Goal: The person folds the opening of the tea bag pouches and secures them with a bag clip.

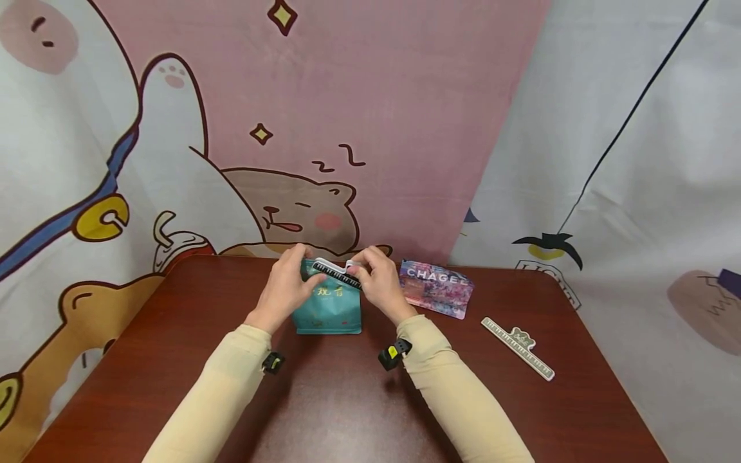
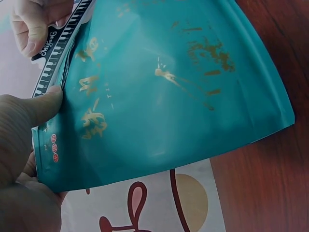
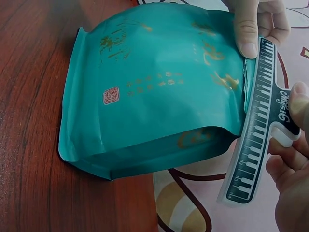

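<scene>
A: Layout?
B: Brown table point(image 1: 324, 399), teal pouch point(image 1: 329, 315) upright near far edge, CHAGEE pouch point(image 1: 437, 292) to its right.
A: Fingers?
B: Left hand point(image 1: 283, 283) pinches teal pouch's top left corner. Right hand point(image 1: 379, 283) pinches handle of black piano-key clip point(image 3: 259, 113), along the pouch's top edge.

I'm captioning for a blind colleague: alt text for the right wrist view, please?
The right hand grips a black piano-key clip by its handle at the top edge of a teal pouch, which the left hand pinches. The pouch stands on a brown table.
</scene>
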Action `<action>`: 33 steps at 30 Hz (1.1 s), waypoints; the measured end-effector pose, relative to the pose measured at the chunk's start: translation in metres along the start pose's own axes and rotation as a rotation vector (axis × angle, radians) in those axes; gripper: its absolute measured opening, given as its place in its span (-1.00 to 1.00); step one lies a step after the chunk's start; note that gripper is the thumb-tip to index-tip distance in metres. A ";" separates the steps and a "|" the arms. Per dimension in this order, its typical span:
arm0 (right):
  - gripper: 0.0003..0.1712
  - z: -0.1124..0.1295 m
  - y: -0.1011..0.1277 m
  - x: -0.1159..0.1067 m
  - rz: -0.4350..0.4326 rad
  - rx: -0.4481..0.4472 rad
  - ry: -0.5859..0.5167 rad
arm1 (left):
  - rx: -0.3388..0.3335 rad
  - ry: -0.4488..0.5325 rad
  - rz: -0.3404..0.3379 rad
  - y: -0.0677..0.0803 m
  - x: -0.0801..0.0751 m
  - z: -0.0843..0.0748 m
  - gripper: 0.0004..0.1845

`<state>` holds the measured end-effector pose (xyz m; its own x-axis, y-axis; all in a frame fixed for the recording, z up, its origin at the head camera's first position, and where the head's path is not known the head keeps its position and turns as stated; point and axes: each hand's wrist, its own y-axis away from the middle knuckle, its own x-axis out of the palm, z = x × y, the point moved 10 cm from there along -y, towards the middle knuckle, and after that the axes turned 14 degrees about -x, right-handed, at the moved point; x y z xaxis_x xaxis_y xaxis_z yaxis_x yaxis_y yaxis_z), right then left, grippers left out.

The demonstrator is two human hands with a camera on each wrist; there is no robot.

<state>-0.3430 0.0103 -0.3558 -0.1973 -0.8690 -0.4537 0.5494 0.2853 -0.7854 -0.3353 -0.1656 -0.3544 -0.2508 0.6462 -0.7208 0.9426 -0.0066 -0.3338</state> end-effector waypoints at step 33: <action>-0.88 0.003 -0.007 0.009 0.031 0.042 0.009 | 0.001 -0.019 -0.002 -0.001 0.002 0.001 -0.49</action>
<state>-0.3460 -0.0008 -0.3532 -0.1867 -0.8567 -0.4809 0.5888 0.2943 -0.7528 -0.3366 -0.1654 -0.3561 -0.2572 0.6315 -0.7315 0.9419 -0.0055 -0.3358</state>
